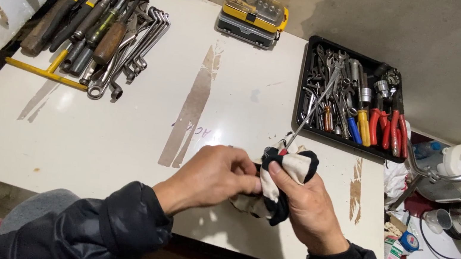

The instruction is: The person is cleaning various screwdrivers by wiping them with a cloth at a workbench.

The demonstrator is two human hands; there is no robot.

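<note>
White table (122, 132), frame centre: left hand (212, 175) and right hand (304, 203) both clenched on rag (287, 176) wrapping a screwdriver (311, 114), whose tip could knock the tray (304, 86) at upper right.

Count, head view. Hands: 2, left hand (213, 172) and right hand (305, 203). Striped cloth (291, 171): 1. Thin metal tool (311, 112) rising from the cloth: 1. Desk (121, 138): 1. Black tray (304, 86) of tools: 1. Inside it, red-handled pliers (388, 129): 2 pairs, possibly 3, handles overlap. Yellow-handled tool (363, 127): 1. Blue-handled tool (354, 130): 1. Yellow and grey bit case (253, 15): 1. Loose pile of wrenches (117, 35) at far left: not countable, too overlapped. Yellow T-bar (46, 72): 1.
</note>
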